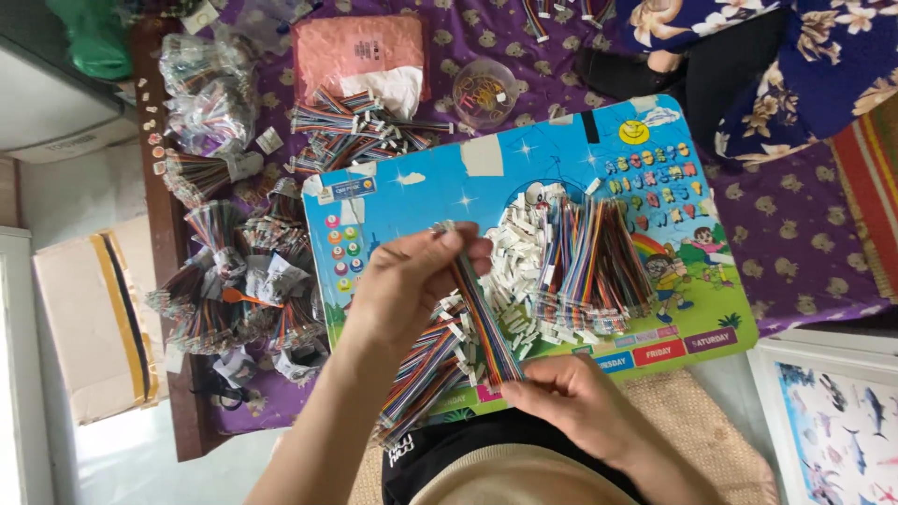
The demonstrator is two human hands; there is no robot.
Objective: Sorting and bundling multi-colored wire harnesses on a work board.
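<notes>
My left hand (pixel 412 281) pinches the upper end of a short bundle of multicoloured ribbon wires (pixel 482 318) with white connectors. My right hand (pixel 575 397) grips the lower end of the same bundle near my lap. The bundle stretches between both hands over a blue cartoon-printed board (pixel 561 150). On the board lies a heap of white connectors (pixel 519 257) and a fan of coloured wires (pixel 599 252). More finished wire bundles (pixel 421 374) lie under my left forearm at the board's near edge.
Bagged and tied wire bundles (pixel 234 271) are piled left of the board on a purple patterned cloth (pixel 804 252). A pink packet (pixel 360 56) and a small clear bowl of rubber bands (pixel 485 92) sit at the back. Another person in floral clothing (pixel 804 65) sits at top right. A cardboard box (pixel 94 318) stands at left.
</notes>
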